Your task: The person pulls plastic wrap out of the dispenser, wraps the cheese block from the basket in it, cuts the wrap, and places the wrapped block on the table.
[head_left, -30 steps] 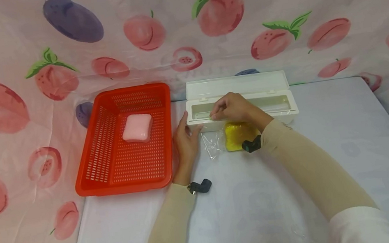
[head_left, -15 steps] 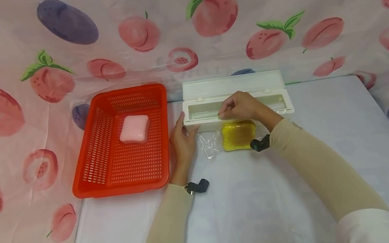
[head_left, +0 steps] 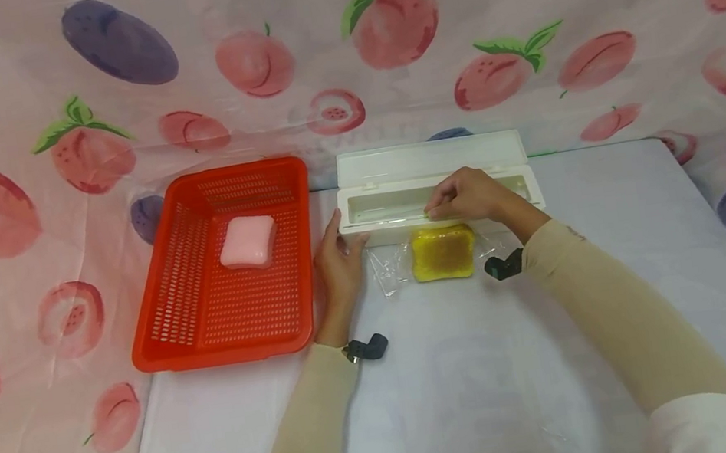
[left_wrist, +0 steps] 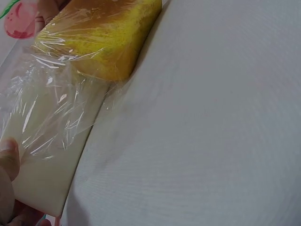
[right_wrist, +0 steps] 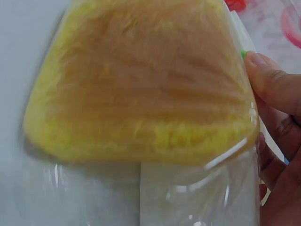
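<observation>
"So, what's biggest around the box point(head_left: 399, 234)?"

"Fruit-print cloth point(head_left: 304, 2) behind it, then the pale table point(head_left: 457, 399) beneath. Just left of it stands a red basket point(head_left: 230, 351)."

"And the box?"

"White and long, lid point(head_left: 430, 159) tipped back. Clear film point(head_left: 391, 265) lies at its front, partly across the front wall."

"Hands?"

"The left hand point(head_left: 338, 265) grips the box's left end, thumb on the front wall. At the front edge, near the middle, the right hand point(head_left: 473, 195) has curled fingers, thumb and fingertip nearly together."

"Blocks?"

"The yellow block point(head_left: 443, 254), browned on top, sits in film just before the box; I can't tell whether they touch. A pink block point(head_left: 249, 241) lies left, in the basket."

"Smallest?"

"The green tab point(right_wrist: 243, 54) on the box's front edge, pinched by the right hand."
</observation>
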{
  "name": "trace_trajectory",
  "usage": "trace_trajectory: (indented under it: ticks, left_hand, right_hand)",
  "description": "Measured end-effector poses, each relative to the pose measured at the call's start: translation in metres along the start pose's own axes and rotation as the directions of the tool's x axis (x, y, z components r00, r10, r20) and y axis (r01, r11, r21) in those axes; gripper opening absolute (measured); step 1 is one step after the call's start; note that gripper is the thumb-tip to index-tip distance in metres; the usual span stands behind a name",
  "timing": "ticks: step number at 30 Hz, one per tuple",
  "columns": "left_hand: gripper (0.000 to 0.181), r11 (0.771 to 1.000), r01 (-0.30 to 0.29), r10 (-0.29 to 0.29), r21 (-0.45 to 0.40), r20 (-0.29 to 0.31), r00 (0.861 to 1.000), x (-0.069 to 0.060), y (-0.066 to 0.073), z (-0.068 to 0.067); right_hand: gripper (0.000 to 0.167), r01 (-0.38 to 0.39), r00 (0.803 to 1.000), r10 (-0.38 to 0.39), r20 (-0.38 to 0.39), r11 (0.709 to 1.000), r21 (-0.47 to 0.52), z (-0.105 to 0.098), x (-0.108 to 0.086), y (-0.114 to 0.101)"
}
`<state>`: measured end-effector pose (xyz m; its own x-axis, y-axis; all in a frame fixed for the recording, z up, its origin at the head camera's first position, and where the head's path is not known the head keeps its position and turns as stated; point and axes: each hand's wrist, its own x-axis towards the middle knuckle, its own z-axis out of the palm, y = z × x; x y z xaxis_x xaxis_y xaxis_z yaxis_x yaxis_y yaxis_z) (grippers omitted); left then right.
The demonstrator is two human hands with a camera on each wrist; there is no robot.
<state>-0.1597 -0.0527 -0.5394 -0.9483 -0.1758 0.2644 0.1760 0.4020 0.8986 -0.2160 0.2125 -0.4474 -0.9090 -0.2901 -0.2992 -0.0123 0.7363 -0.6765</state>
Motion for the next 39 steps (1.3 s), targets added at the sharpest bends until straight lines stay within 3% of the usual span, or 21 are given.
trace_trajectory:
  ticks: [14,21,30,39]
  left_hand:
    - [0.069,1.000,0.007,-0.007,-0.022,0.021,1.000,0.000,-0.002,-0.001]
    - [0.068,0.999,-0.030,0.030,-0.021,-0.001,1.000,0.000,-0.003,-0.001]
    - [0.069,1.000,-0.016,0.016,-0.011,-0.010,1.000,0.000,-0.004,-0.002]
    - [0.067,1.000,-0.023,0.023,0.000,-0.010,1.000,0.000,-0.003,-0.001]
  right_hand:
    - [0.014,-0.008,1.000,0.008,0.005,1.000,-0.021,-0.009,-0.009,0.013]
    - [0.015,-0.005,1.000,0.006,0.006,0.999,-0.035,-0.016,-0.017,0.019]
    - [0.011,0.011,1.000,-0.012,-0.020,0.997,-0.077,-0.031,-0.027,0.041]
    - [0.013,0.002,1.000,-0.007,-0.030,0.989,-0.145,-0.041,-0.035,0.048]
